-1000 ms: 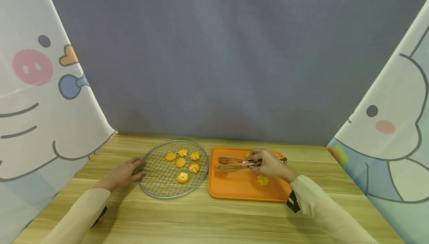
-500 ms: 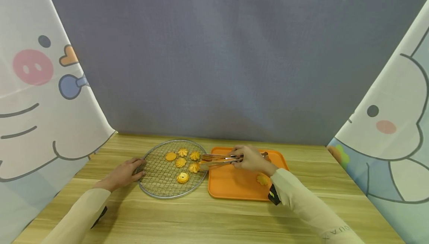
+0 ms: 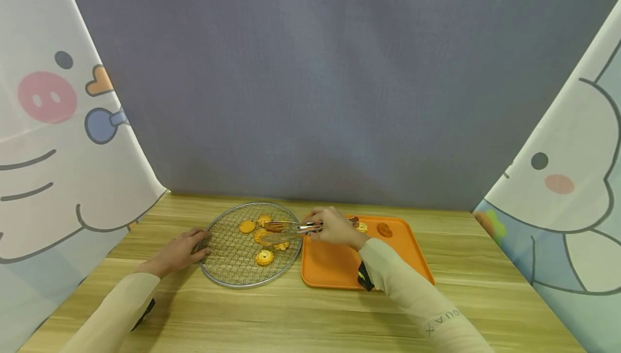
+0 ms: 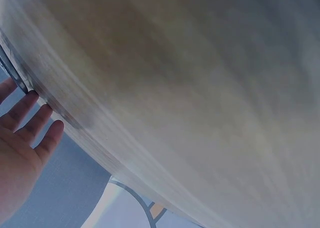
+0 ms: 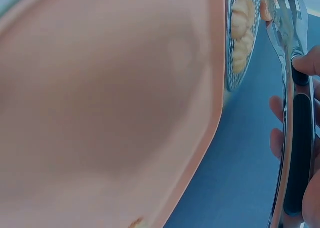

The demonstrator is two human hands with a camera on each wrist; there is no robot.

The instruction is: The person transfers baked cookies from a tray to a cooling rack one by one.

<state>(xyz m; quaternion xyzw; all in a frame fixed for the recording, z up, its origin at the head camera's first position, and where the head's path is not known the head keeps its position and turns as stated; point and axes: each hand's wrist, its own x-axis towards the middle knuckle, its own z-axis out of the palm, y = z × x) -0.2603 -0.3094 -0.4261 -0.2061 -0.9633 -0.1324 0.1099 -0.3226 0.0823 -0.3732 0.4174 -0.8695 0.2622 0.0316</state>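
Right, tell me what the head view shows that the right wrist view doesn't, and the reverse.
Only the head view shows the left hand at the rim of the wire rack and the pig-print panel. Only the right wrist view clearly shows the slotted end of the tongs and the black grip on their handle. Both show the tray, cookies on the rack, and the right hand holding the tongs.

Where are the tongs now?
In the head view, the right hand holds the tongs, which reach left, from above the orange tray, over cookies on the mesh rack.
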